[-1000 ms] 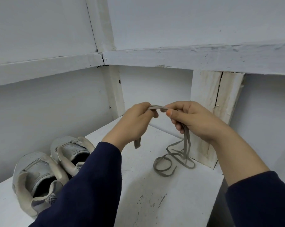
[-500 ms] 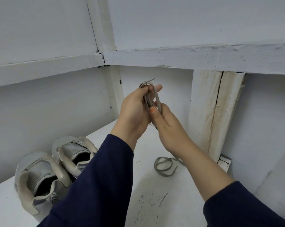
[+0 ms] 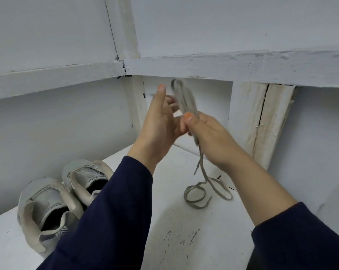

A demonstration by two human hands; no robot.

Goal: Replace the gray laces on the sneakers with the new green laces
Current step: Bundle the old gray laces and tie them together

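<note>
Head view is showing the gray lace [image 3: 184,99] as a bundle of long loops held high above the worktop [image 3: 174,240]. Its long axis is running nearly upright, w/ the top leaning a little to the left. The right hand [image 3: 209,137] is pinching the lower end of the bundle btw. thumb and fingers, so this grip is clamped on the lace. The left hand [image 3: 159,121] is standing just beside it on the left, w/ thumb and fingers stretched and apart. The loops are probably going round its fingers, but blur is hiding this part.

From the right grip the free tail is hanging almost straight down and ending in a loose coil on the worktop. So the rest of the lace is lying below the grip, and the right hand is nearer to it. I am judging that the next turn is needing the tail drawn upward.

The lace is looking flat, limp and dull gray. The sneakers [image 3: 54,199] are sitting well apart at the left, heels to the camera. Green laces are not showing.
</note>
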